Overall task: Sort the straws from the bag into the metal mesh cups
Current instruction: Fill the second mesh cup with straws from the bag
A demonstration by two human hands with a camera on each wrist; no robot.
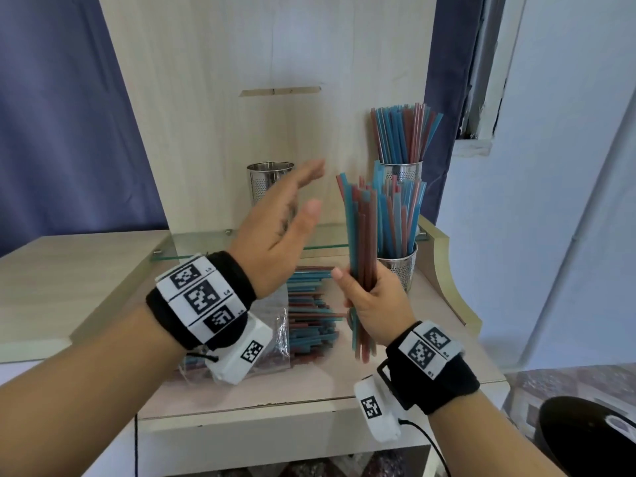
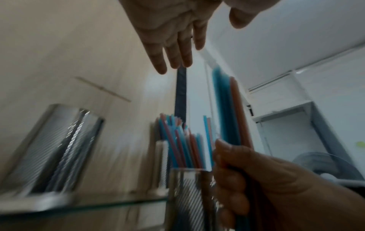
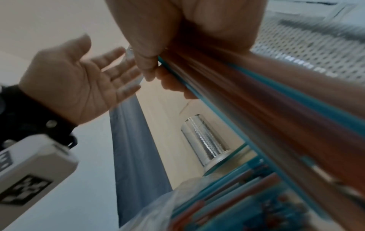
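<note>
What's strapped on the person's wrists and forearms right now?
Bare forearms, no sleeves. The left wrist band is wide black fabric carrying white panels printed with black square markers; the right wrist band matches it. Under each hangs a white camera box with its own marker. A thin black cable trails from the right box.

— What do I have behind the surface (image 1: 86, 270)?
— A pale wood back panel (image 1: 258, 63) with a slot, and a blue curtain (image 1: 51, 115) off the left edge.
— And the right?
— A white wall (image 1: 568, 201), plus a glass shelf (image 1: 206, 251) along the back edge.
</note>
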